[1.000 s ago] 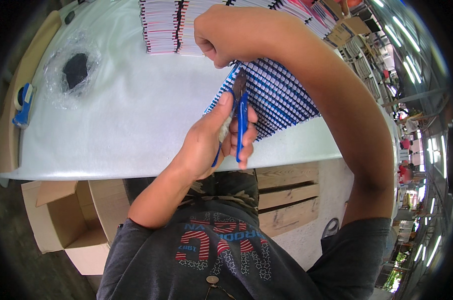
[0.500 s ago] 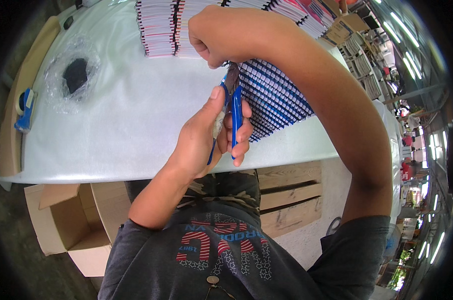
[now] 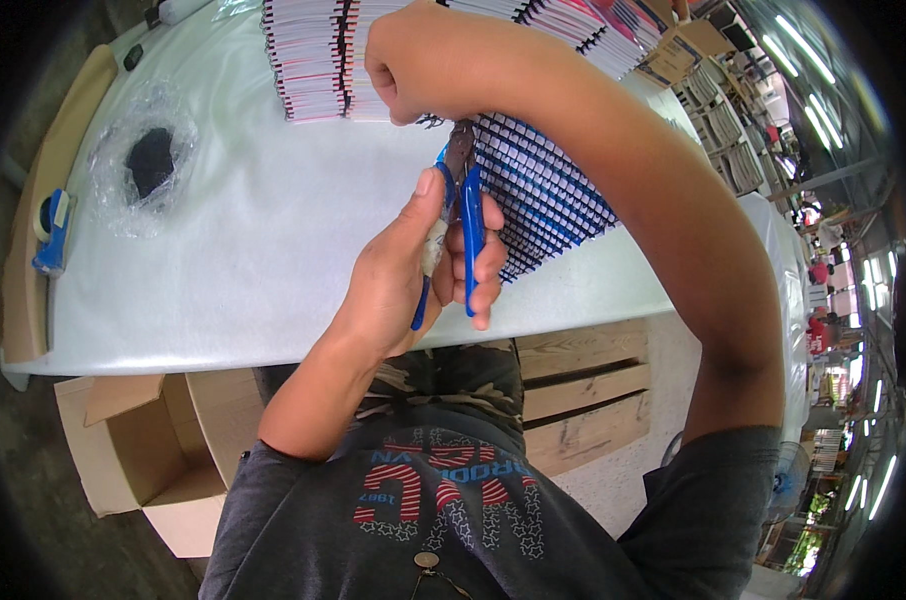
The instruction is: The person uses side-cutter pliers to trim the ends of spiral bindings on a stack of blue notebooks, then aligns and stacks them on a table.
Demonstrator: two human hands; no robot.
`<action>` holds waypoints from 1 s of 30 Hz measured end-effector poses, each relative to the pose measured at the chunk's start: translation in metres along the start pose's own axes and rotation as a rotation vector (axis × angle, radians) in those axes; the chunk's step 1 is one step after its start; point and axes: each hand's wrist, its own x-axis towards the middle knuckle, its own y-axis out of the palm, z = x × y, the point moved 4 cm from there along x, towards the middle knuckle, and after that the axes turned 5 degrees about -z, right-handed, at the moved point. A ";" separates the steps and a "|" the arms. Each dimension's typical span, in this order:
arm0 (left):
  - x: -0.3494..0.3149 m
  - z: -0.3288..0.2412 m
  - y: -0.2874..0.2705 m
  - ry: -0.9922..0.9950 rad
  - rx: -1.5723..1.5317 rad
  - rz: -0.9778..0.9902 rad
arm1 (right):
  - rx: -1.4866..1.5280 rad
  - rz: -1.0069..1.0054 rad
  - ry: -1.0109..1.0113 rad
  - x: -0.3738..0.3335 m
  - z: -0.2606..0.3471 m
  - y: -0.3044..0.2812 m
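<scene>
My left hand (image 3: 418, 250) is wrapped round a pair of pliers (image 3: 473, 240) with blue handles. Their dark metal jaws point away from me, at the near left edge of a stack of bound books (image 3: 543, 195) whose black binding loops form rows over white and blue. My right hand (image 3: 413, 70) is bent over the far end of that stack, its fingers curled in just beyond the plier jaws. Small dark loops show beneath those fingers, but whatever they grip is hidden by the hand.
More spiral-bound books (image 3: 308, 60) stand in piles along the far side of the white-covered table (image 3: 243, 290). A roll of clear plastic wrap (image 3: 138, 160) and a blue tape dispenser (image 3: 51, 235) lie at the left. An open cardboard box (image 3: 148, 440) and a wooden pallet (image 3: 583, 400) sit below the near edge.
My right hand has shifted slightly away from me and to the left. The pliers stay in my left hand at nearly the same spot; the whole view has tilted a little.
</scene>
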 end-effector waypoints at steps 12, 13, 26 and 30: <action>0.009 -0.008 0.009 0.000 -0.141 0.119 | 0.089 -0.019 0.130 0.001 -0.004 -0.002; 0.007 -0.007 0.007 0.003 -0.236 0.230 | 0.091 -0.022 0.127 0.003 -0.003 -0.003; 0.013 -0.008 0.024 -0.010 0.049 -0.146 | -0.030 0.085 -0.143 0.007 -0.004 -0.006; 0.011 -0.007 0.014 0.008 -0.109 0.127 | -0.030 -0.036 -0.193 0.007 -0.003 -0.007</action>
